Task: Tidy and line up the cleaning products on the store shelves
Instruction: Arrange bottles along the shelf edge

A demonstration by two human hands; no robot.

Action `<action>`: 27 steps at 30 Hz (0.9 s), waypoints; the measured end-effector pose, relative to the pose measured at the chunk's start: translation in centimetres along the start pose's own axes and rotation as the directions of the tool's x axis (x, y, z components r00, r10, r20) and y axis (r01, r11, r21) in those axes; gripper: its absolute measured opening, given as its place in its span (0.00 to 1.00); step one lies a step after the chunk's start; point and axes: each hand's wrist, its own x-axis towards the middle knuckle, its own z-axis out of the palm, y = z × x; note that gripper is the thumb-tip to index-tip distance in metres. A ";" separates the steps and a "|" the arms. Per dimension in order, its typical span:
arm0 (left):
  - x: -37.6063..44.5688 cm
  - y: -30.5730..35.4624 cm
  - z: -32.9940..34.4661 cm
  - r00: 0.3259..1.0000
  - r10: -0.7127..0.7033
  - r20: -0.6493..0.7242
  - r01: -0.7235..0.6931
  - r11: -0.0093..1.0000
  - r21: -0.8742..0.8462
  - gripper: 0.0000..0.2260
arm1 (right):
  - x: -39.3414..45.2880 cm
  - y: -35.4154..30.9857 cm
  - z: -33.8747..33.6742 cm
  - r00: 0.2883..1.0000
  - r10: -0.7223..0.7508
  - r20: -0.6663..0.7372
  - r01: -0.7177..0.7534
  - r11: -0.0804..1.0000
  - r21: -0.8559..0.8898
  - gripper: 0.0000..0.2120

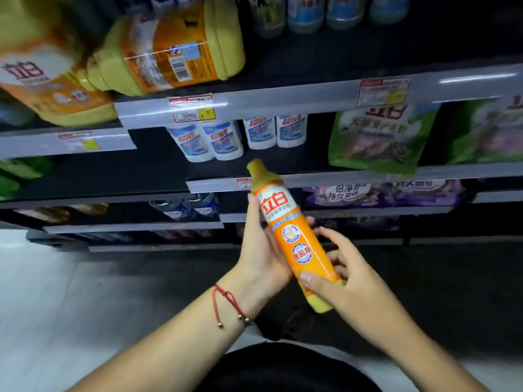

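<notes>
Head view — why both hands on it?
— Left hand [259, 250] wraps the orange bottle [294, 239], right hand [339, 275] steadies its base, held off-shelf — likely turning the label forward before shelving.

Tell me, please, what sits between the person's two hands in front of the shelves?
In the head view, a slim orange plastic detergent bottle with a yellow cap lies between the left hand and right hand, held by both.

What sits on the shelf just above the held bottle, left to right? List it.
Two tilted white bottles → two upright white bottles → green bag → second green bag, cut off by the frame edge.
</notes>
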 end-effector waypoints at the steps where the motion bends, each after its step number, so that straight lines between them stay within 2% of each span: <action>1: 0.0 -0.2 -0.7 1.000 -0.011 -0.019 0.011 0.999 -0.033 0.36 | 0.1 0.2 0.1 1.000 0.016 0.022 -0.016 1.000 -0.009 0.34; 4: 0.0 -0.2 -2.2 0.997 -0.027 -0.067 0.027 1.000 -0.001 0.35 | 0.5 0.5 0.5 0.994 0.061 0.094 -0.058 0.998 -0.036 0.33; 7: -0.6 -0.1 -2.6 0.998 0.046 -0.033 -0.044 0.998 0.054 0.33 | 1.4 1.3 1.1 0.985 0.087 0.149 -0.086 0.996 -0.013 0.30; 9: -1.2 -0.1 -2.8 0.994 0.101 -0.039 -0.093 0.982 0.167 0.28 | 2.2 1.8 1.6 0.978 0.110 0.177 -0.112 0.994 0.003 0.31; 10: -1.7 -0.1 -2.9 0.989 0.138 -0.059 -0.117 0.954 0.277 0.25 | 2.4 2.0 2.0 0.975 0.121 0.189 -0.125 0.992 0.006 0.32; 13: -2.3 -0.3 -3.5 0.956 0.291 -0.017 -0.215 0.742 0.635 0.15 | 3.2 2.3 3.6 0.963 0.165 0.213 -0.187 0.978 0.091 0.30; 17: -3.1 -0.7 -5.0 0.909 0.405 0.099 -0.290 0.444 0.848 0.21 | 3.7 2.5 6.0 0.944 0.188 0.271 -0.257 0.934 0.247 0.23; 19: -3.5 -0.5 -5.7 0.904 0.407 0.130 -0.295 0.376 0.878 0.26 | 3.7 2.6 7.1 0.941 0.200 0.274 -0.279 0.917 0.287 0.22; 23: -4.7 1.1 -7.5 0.903 0.402 0.155 -0.314 0.365 0.876 0.27 | 3.2 2.0 9.1 0.939 0.209 0.272 -0.287 0.912 0.293 0.23; 27: -6.5 3.5 -10.4 0.891 0.429 0.150 -0.347 0.429 0.834 0.26 | 2.8 -0.2 11.9 0.940 0.180 0.289 -0.264 0.923 0.281 0.22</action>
